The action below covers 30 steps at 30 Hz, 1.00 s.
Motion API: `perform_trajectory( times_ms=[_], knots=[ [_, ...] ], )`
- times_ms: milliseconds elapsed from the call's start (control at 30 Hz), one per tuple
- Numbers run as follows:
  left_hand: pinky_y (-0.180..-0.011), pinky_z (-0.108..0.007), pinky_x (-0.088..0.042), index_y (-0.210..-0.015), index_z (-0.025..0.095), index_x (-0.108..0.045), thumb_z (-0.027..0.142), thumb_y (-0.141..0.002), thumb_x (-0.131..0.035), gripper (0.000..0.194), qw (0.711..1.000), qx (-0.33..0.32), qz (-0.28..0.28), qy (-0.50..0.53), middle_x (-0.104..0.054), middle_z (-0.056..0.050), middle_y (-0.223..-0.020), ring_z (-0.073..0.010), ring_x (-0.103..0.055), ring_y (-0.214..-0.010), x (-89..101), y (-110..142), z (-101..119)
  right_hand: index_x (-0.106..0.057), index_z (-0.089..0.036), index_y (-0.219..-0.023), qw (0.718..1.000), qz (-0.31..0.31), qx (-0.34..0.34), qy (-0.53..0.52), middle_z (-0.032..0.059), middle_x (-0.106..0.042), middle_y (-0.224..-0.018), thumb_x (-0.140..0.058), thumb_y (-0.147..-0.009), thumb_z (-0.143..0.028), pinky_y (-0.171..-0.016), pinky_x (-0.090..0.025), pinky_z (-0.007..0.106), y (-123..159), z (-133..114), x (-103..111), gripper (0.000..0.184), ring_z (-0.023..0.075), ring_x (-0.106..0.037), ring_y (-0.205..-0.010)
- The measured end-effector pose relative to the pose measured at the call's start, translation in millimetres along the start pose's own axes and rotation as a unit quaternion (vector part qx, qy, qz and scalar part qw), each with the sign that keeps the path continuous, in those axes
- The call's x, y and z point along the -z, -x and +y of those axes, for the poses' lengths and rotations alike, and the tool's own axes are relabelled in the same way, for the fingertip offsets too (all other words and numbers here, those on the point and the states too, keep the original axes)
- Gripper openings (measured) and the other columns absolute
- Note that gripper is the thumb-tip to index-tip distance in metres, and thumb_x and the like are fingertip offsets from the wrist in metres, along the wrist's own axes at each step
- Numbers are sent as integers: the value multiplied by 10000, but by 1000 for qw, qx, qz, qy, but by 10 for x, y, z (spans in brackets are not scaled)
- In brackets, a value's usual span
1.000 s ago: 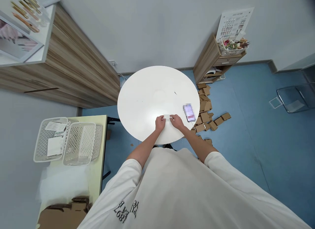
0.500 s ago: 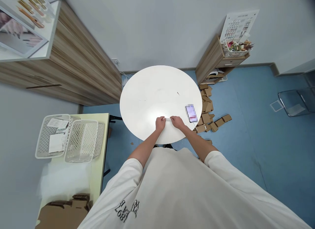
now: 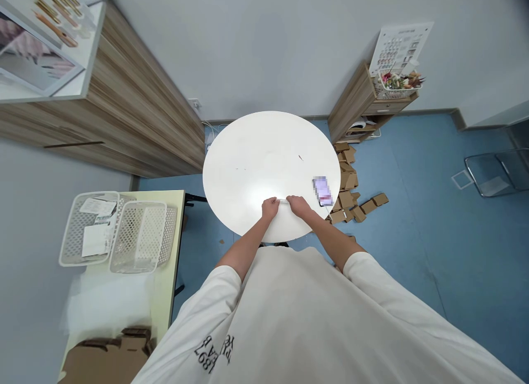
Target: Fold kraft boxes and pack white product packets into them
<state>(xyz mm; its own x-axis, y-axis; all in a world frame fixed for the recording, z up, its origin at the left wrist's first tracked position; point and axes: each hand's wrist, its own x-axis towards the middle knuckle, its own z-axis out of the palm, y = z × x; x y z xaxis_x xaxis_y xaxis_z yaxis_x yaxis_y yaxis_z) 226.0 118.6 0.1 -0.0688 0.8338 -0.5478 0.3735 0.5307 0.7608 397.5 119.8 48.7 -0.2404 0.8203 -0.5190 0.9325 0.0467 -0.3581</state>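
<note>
- Plainly, "1897" ran in black on the white shirt (image 3: 289, 307); other letters near it, "EA B" among them, were broken by folds.
- The poster (image 3: 400, 45) above the small cabinet (image 3: 351, 100) and the papers (image 3: 95, 239) in the left basket (image 3: 76, 246) bore print too small to read.
- Both hands worked just inside the near edge of the round table (image 3: 268, 152), where a small white strip (image 3: 283, 201) spanned the gap between them.
- The left hand (image 3: 270, 207) pinched one end narrowly, the right hand (image 3: 298, 205) the other, fingers closed on it.
- The phone (image 3: 323, 191), its screen pixelated, lay by the table's right edge, near the right hand, a white cable (image 3: 329, 211) at its lower end.
- Cardboard boxes (image 3: 349, 180) sat on the floor past that edge.
- Fingers hid both ends of the strip; what it was could not be told.
- The cardboard (image 3: 107, 362) at lower left was cut off by the frame and partly covered by the sleeve.
</note>
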Motion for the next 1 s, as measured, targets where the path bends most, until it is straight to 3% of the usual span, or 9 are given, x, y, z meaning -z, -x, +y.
perform_trajectory(
  times_ms=[233,400,533,633,767,867,1000],
  knots=[
    [-1093,-352,-458,-1228,156,-713,217,-887,-675,349,1000,-1,2,9,-695,-116,-1316,-232,-641,-1228,-37,-1,-13,-612,-177,-1123,999,31,17,29,179,-653,-1121,-423,-934,-66,-999,-375,429,-48,-16,-152,290,314,-586,-1077],
    [-1043,-359,-492,-1417,174,-555,156,-832,-710,605,1000,4,-4,7,-682,-126,-1297,-225,-676,-1134,-23,55,-114,-596,-160,-1245,999,43,-17,-27,190,-653,-1176,-432,-954,-114,-1015,-399,443,-100,0,-151,337,326,-594,-1109],
    [-1028,-363,-499,-1456,173,-486,115,-794,-714,703,1000,-1,-16,3,-659,-137,-1294,-228,-664,-1149,17,90,-232,-376,-152,-1538,989,71,-39,-123,166,-616,-1343,-372,-986,-153,-1009,-448,386,-129,12,-180,552,285,-590,-1195],
    [-1033,-351,-489,-1449,170,-480,87,-779,-696,708,1000,1,-23,-2,-644,-139,-1314,-231,-640,-1196,61,106,-283,-236,-136,-1613,976,81,-85,-185,160,-616,-1369,-392,-985,-181,-1019,-460,355,-115,22,-271,648,262,-595,-1225],
    [-1032,-351,-481,-1423,182,-491,91,-801,-656,650,1000,11,-26,-11,-629,-140,-1348,-237,-611,-1243,117,139,-329,-372,-148,-1550,965,79,-119,-222,142,-606,-1401,-394,-987,-187,-1040,-466,348,-21,33,-434,564,241,-589,-1256],
    [-1023,-355,-482,-1410,184,-497,103,-815,-644,618,999,12,-38,-15,-625,-145,-1358,-240,-608,-1244,130,170,-371,-531,-191,-1412,961,71,-115,-242,104,-634,-1370,-398,-981,-167,-1020,-486,338,64,23,-538,451,217,-609,-1226],
    [-1027,-352,-474,-1392,200,-508,131,-814,-663,602,998,12,-64,-10,-622,-135,-1373,-237,-610,-1245,113,197,-409,-593,-203,-1339,962,78,-101,-241,85,-653,-1347,-429,-957,-151,-1029,-485,325,99,-33,-595,418,197,-612,-1218]
  ],
)
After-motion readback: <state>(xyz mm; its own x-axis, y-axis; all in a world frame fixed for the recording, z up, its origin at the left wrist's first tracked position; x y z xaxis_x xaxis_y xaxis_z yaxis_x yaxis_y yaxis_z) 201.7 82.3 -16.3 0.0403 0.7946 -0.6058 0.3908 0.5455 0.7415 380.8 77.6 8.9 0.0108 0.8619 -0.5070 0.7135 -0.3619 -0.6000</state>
